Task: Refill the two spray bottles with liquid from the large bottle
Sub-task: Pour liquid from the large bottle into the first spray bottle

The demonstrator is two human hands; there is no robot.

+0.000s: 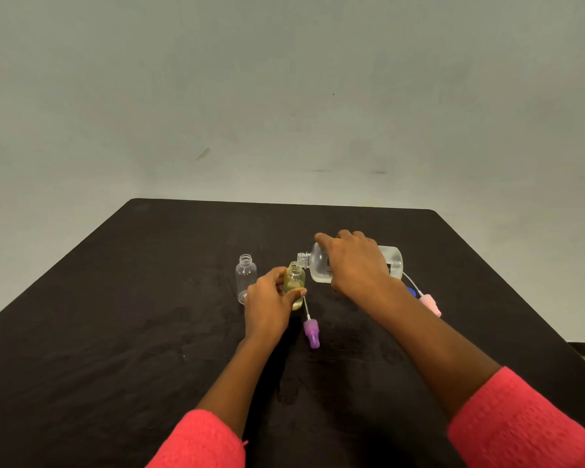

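Large bottle is tipped over the tabletop in my right hand, neck at the first spray bottle gripped by my left hand, partly filled I reckon, second spray bottle looks empty.

No readable text, label or number anywhere.

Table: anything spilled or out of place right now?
No clear spill. The purple sprayer and pink sprayer lie loose on the table, expected while refilling. Faint shiny patches could be wet; cannot tell.
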